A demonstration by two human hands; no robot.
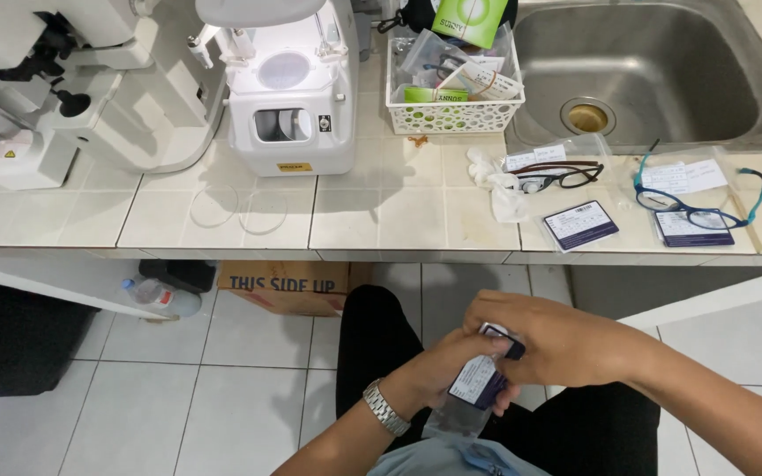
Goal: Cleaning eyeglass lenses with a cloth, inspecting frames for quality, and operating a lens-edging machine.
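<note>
Over my lap, both hands meet on a small clear plastic bag [459, 414] that carries a dark card with a white label [480, 381]. My left hand [451, 366], a metal watch on its wrist, grips the bag from below. My right hand [550, 339] pinches the bag's top edge from above. On the tiled counter lie dark-framed glasses [566, 176] and blue-framed glasses [703, 207], each next to a dark label card [580, 224] and a clear bag.
Two white machines [288, 88] stand at the back left of the counter [381, 220]. A white basket [451, 92] holds packets. A steel sink [646, 70] is at the back right. Two round clear lenses [238, 208] lie on the tiles. A cardboard box [284, 286] and a bottle [156, 297] sit below the counter.
</note>
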